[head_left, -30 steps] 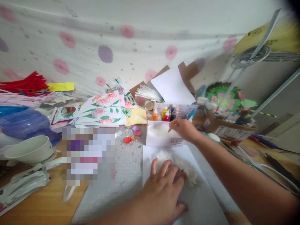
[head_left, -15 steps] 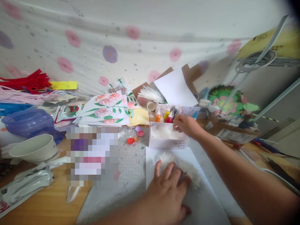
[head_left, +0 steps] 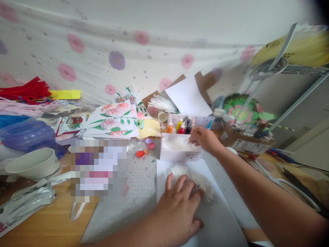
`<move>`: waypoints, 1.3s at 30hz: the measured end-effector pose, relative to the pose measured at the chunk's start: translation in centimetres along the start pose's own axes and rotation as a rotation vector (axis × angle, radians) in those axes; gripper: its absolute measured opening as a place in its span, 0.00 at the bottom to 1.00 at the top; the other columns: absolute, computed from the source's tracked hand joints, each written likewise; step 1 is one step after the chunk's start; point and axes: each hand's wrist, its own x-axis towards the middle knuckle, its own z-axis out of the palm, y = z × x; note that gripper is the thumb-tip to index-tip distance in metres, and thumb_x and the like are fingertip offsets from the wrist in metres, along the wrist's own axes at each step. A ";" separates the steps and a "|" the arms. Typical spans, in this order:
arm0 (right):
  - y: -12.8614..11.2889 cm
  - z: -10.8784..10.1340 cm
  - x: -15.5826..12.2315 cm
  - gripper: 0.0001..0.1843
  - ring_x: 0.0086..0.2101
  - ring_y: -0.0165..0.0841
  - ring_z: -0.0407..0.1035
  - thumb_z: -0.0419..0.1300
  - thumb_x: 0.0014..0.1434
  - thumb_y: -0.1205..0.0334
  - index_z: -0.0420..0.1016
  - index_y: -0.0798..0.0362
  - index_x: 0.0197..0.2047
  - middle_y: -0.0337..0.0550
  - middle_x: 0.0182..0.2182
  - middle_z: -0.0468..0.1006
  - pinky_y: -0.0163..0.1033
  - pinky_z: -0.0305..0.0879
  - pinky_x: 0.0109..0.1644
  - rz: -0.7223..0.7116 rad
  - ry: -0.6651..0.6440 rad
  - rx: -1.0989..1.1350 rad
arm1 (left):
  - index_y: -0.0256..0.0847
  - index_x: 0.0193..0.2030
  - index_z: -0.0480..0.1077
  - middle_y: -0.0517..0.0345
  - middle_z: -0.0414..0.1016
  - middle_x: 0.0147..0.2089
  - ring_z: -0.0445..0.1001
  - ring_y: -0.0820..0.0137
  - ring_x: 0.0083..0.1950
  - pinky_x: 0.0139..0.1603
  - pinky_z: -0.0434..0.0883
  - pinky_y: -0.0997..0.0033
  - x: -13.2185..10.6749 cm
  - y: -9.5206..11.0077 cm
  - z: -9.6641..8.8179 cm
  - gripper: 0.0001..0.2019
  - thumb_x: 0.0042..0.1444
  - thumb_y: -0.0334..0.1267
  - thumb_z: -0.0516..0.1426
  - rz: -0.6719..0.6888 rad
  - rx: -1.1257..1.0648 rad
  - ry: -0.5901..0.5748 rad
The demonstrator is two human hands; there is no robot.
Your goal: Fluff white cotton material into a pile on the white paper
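My left hand (head_left: pixel 180 202) lies with fingers spread over a mound of white fluff (head_left: pixel 207 185). Under the fluff is a sheet of white paper (head_left: pixel 221 223). At the right end of an uncovered white box (head_left: pixel 180 155), my right hand (head_left: pixel 204 140) is closed in a pinch, fingertips down by its rim. More white fluff (head_left: pixel 174 142) fills that box, and handwriting marks its front. What the right fingertips grip is too small to make out.
Small bottles of red (head_left: pixel 182 128), yellow and orange stand behind the box. Left of it are a red lid-like disc (head_left: pixel 140 154) and flower pictures (head_left: pixel 110 120). A grey cutting mat (head_left: pixel 113 219) lies beneath; a white bowl (head_left: pixel 34 164) sits far left, a cardboard box (head_left: pixel 246 142) right.
The view has shifted slightly, so most things sit a little further left. Both hands keep nearly the same places, left on the fluff, right at the box.
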 end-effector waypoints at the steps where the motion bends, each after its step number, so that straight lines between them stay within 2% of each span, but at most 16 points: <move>1: 0.1 -0.1 0.0 0.06 0.24 0.30 0.73 0.55 0.57 0.64 0.67 0.52 0.28 0.41 0.25 0.80 0.30 0.69 0.25 -0.008 0.016 0.007 | 0.49 0.61 0.55 0.51 0.62 0.59 0.49 0.53 0.66 0.61 0.40 0.32 0.0 0.0 0.0 0.28 0.54 0.51 0.55 -0.002 0.001 0.002; 6: 0.0 -0.4 -0.2 0.07 0.26 0.31 0.73 0.56 0.57 0.61 0.66 0.52 0.28 0.42 0.24 0.79 0.33 0.69 0.27 -0.024 0.124 0.076 | 0.49 0.60 0.55 0.51 0.62 0.59 0.50 0.53 0.65 0.61 0.41 0.32 -0.1 0.0 0.1 0.28 0.54 0.51 0.56 -0.002 0.016 0.003; 10: -1.1 -0.8 -2.3 0.08 0.26 0.30 0.73 0.54 0.59 0.59 0.64 0.52 0.29 0.42 0.27 0.79 0.33 0.70 0.28 0.005 0.125 0.200 | 0.49 0.60 0.55 0.52 0.63 0.59 0.50 0.54 0.65 0.61 0.42 0.33 -0.1 0.2 0.1 0.28 0.54 0.51 0.56 -0.002 0.032 0.000; 12: -1.6 -1.2 -4.1 0.09 0.24 0.29 0.73 0.56 0.58 0.57 0.64 0.52 0.30 0.41 0.26 0.79 0.32 0.69 0.27 0.019 0.046 0.332 | 0.49 0.60 0.55 0.52 0.63 0.59 0.49 0.54 0.65 0.61 0.41 0.33 -0.1 0.2 0.1 0.28 0.54 0.51 0.56 -0.004 0.042 0.005; 14: -1.7 -1.5 -6.1 0.12 0.22 0.28 0.71 0.58 0.56 0.55 0.64 0.53 0.29 0.41 0.23 0.79 0.31 0.67 0.24 0.053 -0.106 0.461 | 0.48 0.60 0.55 0.52 0.62 0.59 0.49 0.54 0.65 0.61 0.40 0.33 0.0 0.3 0.2 0.28 0.55 0.51 0.56 -0.007 0.051 0.009; 16: -1.1 -1.5 -7.8 0.14 0.20 0.28 0.70 0.59 0.55 0.52 0.64 0.54 0.28 0.42 0.22 0.78 0.31 0.66 0.23 0.120 -0.237 0.488 | 0.47 0.61 0.55 0.50 0.62 0.59 0.48 0.53 0.66 0.61 0.40 0.33 0.1 0.3 0.3 0.28 0.55 0.51 0.55 -0.010 0.067 0.011; 18: -0.1 -1.2 -9.1 0.16 0.20 0.27 0.69 0.60 0.54 0.50 0.64 0.54 0.26 0.41 0.21 0.78 0.31 0.66 0.24 0.197 -0.286 0.435 | 0.47 0.61 0.55 0.49 0.63 0.57 0.48 0.53 0.66 0.61 0.40 0.34 0.1 0.3 0.3 0.28 0.55 0.51 0.55 -0.007 0.084 0.006; 21: 1.6 -0.6 -10.1 0.17 0.21 0.27 0.69 0.59 0.54 0.49 0.64 0.54 0.25 0.40 0.22 0.78 0.33 0.66 0.26 0.233 -0.276 0.340 | 0.48 0.60 0.57 0.50 0.63 0.57 0.48 0.54 0.66 0.61 0.40 0.34 0.2 0.3 0.2 0.26 0.56 0.51 0.54 0.001 0.090 -0.004; 25: 2.4 -0.1 -10.3 0.15 0.22 0.27 0.67 0.56 0.56 0.52 0.65 0.53 0.26 0.41 0.22 0.77 0.35 0.65 0.28 0.157 -0.264 0.247 | 0.47 0.58 0.58 0.52 0.63 0.57 0.48 0.53 0.66 0.61 0.40 0.34 0.3 0.3 0.1 0.25 0.55 0.50 0.55 -0.007 0.085 -0.014; 33: 1.9 -0.5 -10.8 0.12 0.24 0.29 0.68 0.53 0.56 0.57 0.68 0.54 0.25 0.40 0.22 0.75 0.35 0.64 0.31 0.071 -0.217 0.075 | 0.48 0.60 0.56 0.51 0.61 0.59 0.48 0.52 0.66 0.61 0.40 0.34 0.3 0.3 0.1 0.27 0.56 0.50 0.55 -0.004 0.088 -0.020; 37: 2.0 -0.4 -11.4 0.11 0.24 0.30 0.67 0.53 0.57 0.60 0.70 0.53 0.26 0.38 0.22 0.75 0.34 0.60 0.30 -0.052 -0.230 -0.161 | 0.49 0.61 0.56 0.51 0.61 0.60 0.48 0.52 0.66 0.61 0.40 0.34 0.2 0.2 0.2 0.26 0.56 0.50 0.54 -0.003 0.094 -0.026; 39: 2.0 -0.2 -11.9 0.11 0.26 0.31 0.67 0.52 0.58 0.60 0.71 0.52 0.27 0.39 0.24 0.75 0.35 0.60 0.31 -0.159 -0.229 -0.263 | 0.49 0.60 0.56 0.51 0.60 0.60 0.48 0.52 0.66 0.61 0.40 0.34 0.2 0.2 0.1 0.26 0.56 0.50 0.54 0.004 0.092 -0.029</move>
